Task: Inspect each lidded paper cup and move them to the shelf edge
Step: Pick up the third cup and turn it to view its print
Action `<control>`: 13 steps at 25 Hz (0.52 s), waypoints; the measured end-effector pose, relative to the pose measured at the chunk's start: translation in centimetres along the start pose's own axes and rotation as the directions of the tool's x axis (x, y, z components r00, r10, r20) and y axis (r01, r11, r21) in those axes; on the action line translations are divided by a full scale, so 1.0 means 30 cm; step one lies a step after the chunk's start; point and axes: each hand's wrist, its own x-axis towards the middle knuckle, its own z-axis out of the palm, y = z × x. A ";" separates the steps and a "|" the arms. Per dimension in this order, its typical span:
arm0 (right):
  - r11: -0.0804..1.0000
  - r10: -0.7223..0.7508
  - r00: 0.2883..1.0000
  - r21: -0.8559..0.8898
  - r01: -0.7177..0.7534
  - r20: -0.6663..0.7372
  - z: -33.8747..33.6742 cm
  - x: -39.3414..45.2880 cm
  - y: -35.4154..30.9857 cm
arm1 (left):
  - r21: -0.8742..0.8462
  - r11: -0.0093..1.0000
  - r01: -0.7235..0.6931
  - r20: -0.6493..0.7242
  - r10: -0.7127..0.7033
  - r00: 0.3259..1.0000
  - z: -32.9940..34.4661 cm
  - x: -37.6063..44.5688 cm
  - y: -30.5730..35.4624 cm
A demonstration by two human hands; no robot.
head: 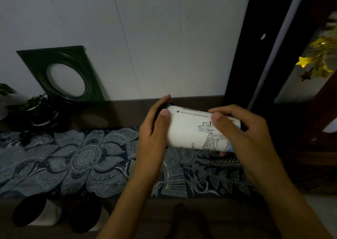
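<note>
A pale panelled wall (127,28) backs a dim shelf (118,114) laid with a dark floral runner (73,158). At far left sit a potted plant (36,109) and a green frame (62,74) leaning on the wall; two lidded cups (29,209) lie at the near edge. Right of centre, the left hand (155,129) and right hand (242,131) hold a white printed paper cup (191,129) sideways above the runner, each grip curled round one end, thumbs on top. For a good inspection it is probably best to roll the cup slowly with light pressure, keeping the dark lid (170,104) seated under the left fingers.
</note>
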 end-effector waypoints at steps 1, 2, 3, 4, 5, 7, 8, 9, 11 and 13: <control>1.000 -0.009 1.000 0.016 0.009 -0.021 0.003 0.007 0.002 | -0.041 0.999 -0.003 -0.002 0.003 1.000 0.006 -0.005 -0.001; 0.999 -0.029 0.998 0.044 0.031 -0.053 0.013 0.012 0.001 | -0.110 0.993 0.037 -0.011 -0.038 0.999 0.014 -0.011 0.000; 0.995 -0.052 0.995 0.080 0.059 -0.083 0.021 0.016 0.000 | -0.185 0.977 0.109 -0.019 -0.115 0.993 0.023 -0.016 0.001; 0.989 -0.089 0.991 0.106 0.099 -0.098 0.026 0.020 -0.002 | -0.253 0.943 0.215 -0.014 -0.226 0.974 0.030 -0.024 0.006; 0.982 -0.137 0.986 0.115 0.147 -0.094 0.028 0.026 -0.004 | -0.309 0.886 0.347 0.017 -0.359 0.933 0.033 -0.028 0.011; 0.964 -0.222 0.975 0.144 0.222 -0.020 0.023 0.052 -0.005 | -0.391 0.705 0.591 0.177 -0.573 0.800 0.029 -0.032 0.017; 0.951 -0.246 0.969 0.203 0.235 0.032 0.021 0.069 -0.008 | -0.402 0.616 0.677 0.288 -0.617 0.733 0.029 -0.035 0.021; 0.931 -0.261 0.962 0.283 0.231 0.073 0.019 0.086 -0.010 | -0.397 0.544 0.739 0.385 -0.632 0.672 0.034 -0.040 0.026; 0.887 -0.247 0.958 0.430 0.165 0.142 0.021 0.112 -0.019 | -0.401 0.453 0.796 0.482 -0.634 0.604 0.048 -0.057 0.030; 0.860 -0.220 0.963 0.496 0.117 0.154 0.032 0.123 -0.036 | -0.461 0.455 0.762 0.484 -0.590 0.646 0.064 -0.071 0.023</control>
